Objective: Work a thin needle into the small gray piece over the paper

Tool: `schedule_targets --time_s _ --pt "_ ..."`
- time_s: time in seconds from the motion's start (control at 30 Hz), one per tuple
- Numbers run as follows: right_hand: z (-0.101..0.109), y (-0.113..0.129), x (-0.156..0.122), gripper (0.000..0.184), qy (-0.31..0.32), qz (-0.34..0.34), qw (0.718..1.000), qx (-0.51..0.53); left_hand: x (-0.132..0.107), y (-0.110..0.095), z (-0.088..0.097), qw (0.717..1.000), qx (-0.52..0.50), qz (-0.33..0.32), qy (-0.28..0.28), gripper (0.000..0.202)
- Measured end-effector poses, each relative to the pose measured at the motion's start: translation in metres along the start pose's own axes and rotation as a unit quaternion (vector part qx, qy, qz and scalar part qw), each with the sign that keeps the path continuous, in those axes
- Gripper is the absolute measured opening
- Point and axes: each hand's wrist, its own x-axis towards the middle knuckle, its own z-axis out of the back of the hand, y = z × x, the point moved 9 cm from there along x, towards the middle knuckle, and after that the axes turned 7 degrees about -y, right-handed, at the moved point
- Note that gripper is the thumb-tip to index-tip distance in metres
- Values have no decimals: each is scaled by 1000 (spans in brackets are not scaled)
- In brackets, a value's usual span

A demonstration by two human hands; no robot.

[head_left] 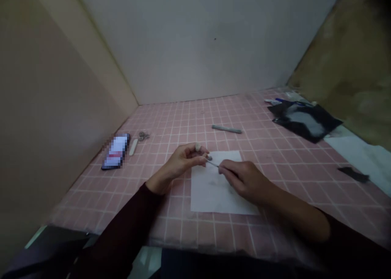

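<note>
Above a white sheet of paper (210, 199), my left hand (185, 159) is closed, with thumb and fingers pinching a small grey lump (209, 158). A pale bit sits on one of its fingers. My right hand (244, 179) is wrapped round a thin, light-coloured stick-like tool (213, 163), whose far end reaches the left fingertips beside the lump. The tool's handle is hidden in the right fist, and its exact kind cannot be made out. Faint grey smudges show on the paper beneath.
A pink checked cloth (171, 128) covers the table. Beyond the hands lies a grey-green stick (226, 129). On the left are a phone (116, 152), a white strip (133, 147) and small scissors (143, 136). A black plastic bag (305, 122) and a dark scrap (353, 174) lie right.
</note>
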Motion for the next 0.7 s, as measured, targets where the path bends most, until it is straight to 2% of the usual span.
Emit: schedule_targets --time_s 0.03,0.1,0.13,0.2,0.27,0.33,0.37,0.43,0.5,0.57,0.6,0.63,0.7 --pt "3 4 -1 21 -24 32 998 -44 1 2 2 1000 3 9 -11 26" --pt "3 3 -1 23 -27 38 997 -62 1 3 1 1000 12 18 -6 28" --pt "2 -2 -1 24 -11 13 999 -35 1 3 -1 1000 13 20 6 28" --pt "-4 -18 -1 29 42 -84 992 89 -1 -2 -7 999 2 13 35 29" --pt "-12 -31 -5 32 83 -195 954 213 -3 -8 -11 999 -13 -1 51 30" --pt "-17 -34 -9 32 103 -251 922 275 -5 -11 -12 998 -20 -9 57 31" --pt "-18 -34 -9 32 105 -254 921 276 -5 -11 -12 998 -22 -13 56 31" --pt "-16 -29 -7 33 94 -209 949 215 -5 -12 -11 998 -17 -22 50 31" --pt "-9 -19 -2 31 50 -113 988 98 -4 -10 -8 999 0 -26 37 29" --pt "-1 -8 0 25 -6 -22 1000 -5 -3 -8 -6 999 22 -19 22 28" --pt "1 -5 0 23 -22 -1 999 -27 -3 -7 -5 999 31 -14 17 28" --pt "1 -7 0 23 -22 -4 1000 -22 -4 -7 -5 999 35 -11 16 28" --pt "-3 -20 -1 28 18 -77 995 58 -5 -9 -7 999 29 -16 25 30"
